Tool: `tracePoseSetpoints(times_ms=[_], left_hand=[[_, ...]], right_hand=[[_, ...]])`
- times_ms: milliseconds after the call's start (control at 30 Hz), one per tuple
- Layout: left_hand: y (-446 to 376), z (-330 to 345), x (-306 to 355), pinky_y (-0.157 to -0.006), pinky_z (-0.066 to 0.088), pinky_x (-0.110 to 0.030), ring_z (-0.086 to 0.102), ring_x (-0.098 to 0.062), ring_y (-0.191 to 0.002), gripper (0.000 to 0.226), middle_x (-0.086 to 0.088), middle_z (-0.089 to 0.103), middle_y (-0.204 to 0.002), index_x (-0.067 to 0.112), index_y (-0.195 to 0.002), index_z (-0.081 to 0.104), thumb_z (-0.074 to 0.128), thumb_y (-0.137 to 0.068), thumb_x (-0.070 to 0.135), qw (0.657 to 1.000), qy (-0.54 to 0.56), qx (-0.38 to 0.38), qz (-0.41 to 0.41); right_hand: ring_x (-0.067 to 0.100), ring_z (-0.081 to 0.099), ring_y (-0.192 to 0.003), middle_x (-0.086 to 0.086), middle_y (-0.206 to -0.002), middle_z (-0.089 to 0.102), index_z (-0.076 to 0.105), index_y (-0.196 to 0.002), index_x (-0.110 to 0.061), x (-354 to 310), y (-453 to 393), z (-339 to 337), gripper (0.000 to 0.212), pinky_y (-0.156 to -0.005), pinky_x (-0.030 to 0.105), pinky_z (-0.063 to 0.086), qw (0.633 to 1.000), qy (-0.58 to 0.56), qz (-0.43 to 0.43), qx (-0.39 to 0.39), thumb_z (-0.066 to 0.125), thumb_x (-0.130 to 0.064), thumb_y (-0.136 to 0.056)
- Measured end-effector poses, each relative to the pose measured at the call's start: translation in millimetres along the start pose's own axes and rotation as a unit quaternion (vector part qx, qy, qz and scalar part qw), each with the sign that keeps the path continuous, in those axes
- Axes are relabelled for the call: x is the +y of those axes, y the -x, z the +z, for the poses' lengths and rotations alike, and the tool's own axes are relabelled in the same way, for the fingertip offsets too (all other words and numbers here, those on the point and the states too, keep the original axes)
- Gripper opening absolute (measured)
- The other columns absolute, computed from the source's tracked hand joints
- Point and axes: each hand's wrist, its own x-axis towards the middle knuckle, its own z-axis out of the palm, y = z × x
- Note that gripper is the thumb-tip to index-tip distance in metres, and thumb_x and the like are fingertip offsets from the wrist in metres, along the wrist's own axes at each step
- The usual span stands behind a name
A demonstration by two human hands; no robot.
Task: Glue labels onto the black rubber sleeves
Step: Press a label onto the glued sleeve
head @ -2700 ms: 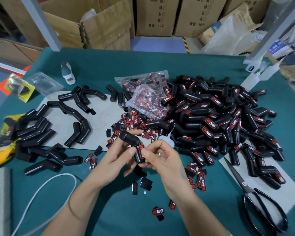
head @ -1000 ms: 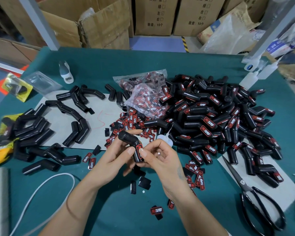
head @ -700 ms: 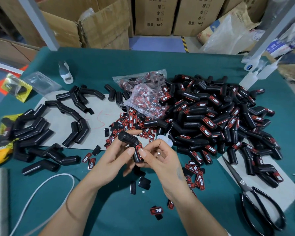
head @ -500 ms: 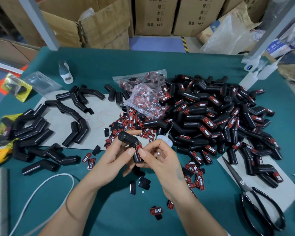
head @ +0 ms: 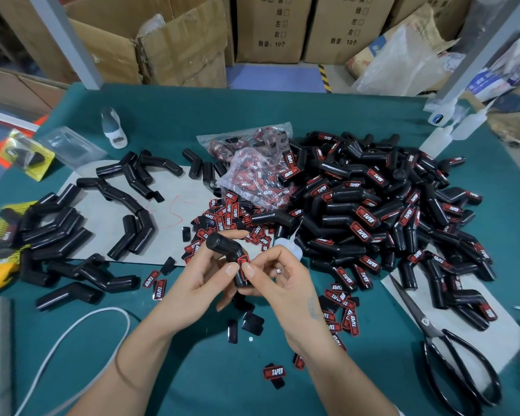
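One bent black rubber sleeve (head: 226, 254) is in work, held above the green table (head: 282, 115) between both hands. The left hand (head: 189, 283) grips the sleeve, its fingers curled round the bend. The right hand (head: 282, 283) pinches the lower leg of the sleeve, thumb tip pressed on a red-and-black label (head: 243, 263) seated there; a small white glue bottle (head: 287, 247) appears tucked behind its fingers. Judgement: the label is being pressed home while the adhesive sets, so this unit is near completion.

Beyond and to the right of the right hand lies a large pile of labelled sleeves (head: 373, 211), most showing red labels; this portion is judged done. To the left of the left hand lie unlabelled sleeves (head: 72, 235), spread over a grey board (head: 168, 211) and the table; these are judged outstanding, and are clearly fewer than the finished pile.

Just beyond both hands are loose labels (head: 222, 217) and a clear bag of labels (head: 252, 175). More labels lie below the wrists. Scissors (head: 445, 349) lie well to the right of the right hand.
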Motion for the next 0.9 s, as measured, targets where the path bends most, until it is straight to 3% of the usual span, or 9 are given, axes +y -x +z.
tracePoseSetpoints(times_ms=[167, 300, 467, 533, 700, 900], left_hand=[[0, 0, -4, -0.048, 0.047, -0.029, 0.055, -0.021, -0.058, 0.040, -0.002, 0.056, -0.093, 0.038, -0.143, 0.055, 0.057, -0.103, 0.033, 1.000, 0.005, 0.006, 0.006], [-1, 0, -7, -0.047, 0.047, -0.027, 0.060, -0.018, -0.066, 0.038, -0.007, 0.060, -0.092, 0.036, -0.140, 0.058, 0.058, -0.102, 0.033, 0.999, 0.036, 0.038, 0.004], [-4, 5, -3, -0.050, 0.049, -0.029, 0.067, -0.024, -0.077, 0.040, -0.012, 0.071, -0.117, 0.025, -0.134, 0.060, 0.072, -0.099, 0.042, 0.988, 0.120, 0.093, 0.033], [-4, 9, -1, -0.052, 0.051, -0.029, 0.069, -0.022, -0.080, 0.039, -0.015, 0.072, -0.122, 0.023, -0.129, 0.062, 0.074, -0.098, 0.041, 0.983, 0.144, 0.105, 0.048], [-1, 20, -3, -0.059, 0.054, -0.027, 0.071, -0.022, -0.085, 0.033, -0.016, 0.070, -0.132, 0.023, -0.121, 0.066, 0.078, -0.095, 0.039, 0.977, 0.169, 0.122, 0.052], [-1, 24, -6, -0.066, 0.055, -0.030, 0.068, -0.030, -0.086, 0.034, -0.018, 0.070, -0.131, 0.020, -0.118, 0.069, 0.081, -0.093, 0.037, 0.981, 0.159, 0.110, 0.035]], right_hand=[[0.014, 0.062, -0.088, -0.007, -0.083, 0.067, 0.069, -0.090, -0.017, -1, 0, 2, 0.009, -0.078, 0.039, 0.064, 1.000, 0.016, -0.012, 0.005, 0.076, -0.014, -0.094], [0.015, 0.063, -0.086, -0.011, -0.084, 0.065, 0.069, -0.094, -0.026, -3, 2, 4, 0.012, -0.075, 0.033, 0.062, 0.999, 0.012, -0.037, 0.022, 0.077, -0.033, -0.088], [0.018, 0.073, -0.071, -0.011, -0.080, 0.066, 0.064, -0.095, -0.031, 2, 7, 4, 0.014, -0.078, 0.048, 0.063, 0.995, 0.059, -0.066, 0.045, 0.070, -0.044, -0.093], [0.015, 0.072, -0.069, -0.011, -0.080, 0.067, 0.066, -0.096, -0.031, 4, 7, 7, 0.013, -0.078, 0.050, 0.063, 0.995, 0.058, -0.065, 0.041, 0.069, -0.044, -0.093], [0.019, 0.071, -0.072, -0.001, -0.086, 0.070, 0.073, -0.100, -0.023, 2, 7, 11, 0.011, -0.071, 0.026, 0.059, 0.998, -0.006, -0.058, 0.035, 0.075, -0.028, -0.091], [0.017, 0.067, -0.062, 0.009, -0.081, 0.064, 0.076, -0.085, -0.022, 0, 3, 8, 0.005, -0.066, 0.023, 0.054, 0.995, -0.024, -0.065, 0.068, 0.079, -0.018, -0.086]])
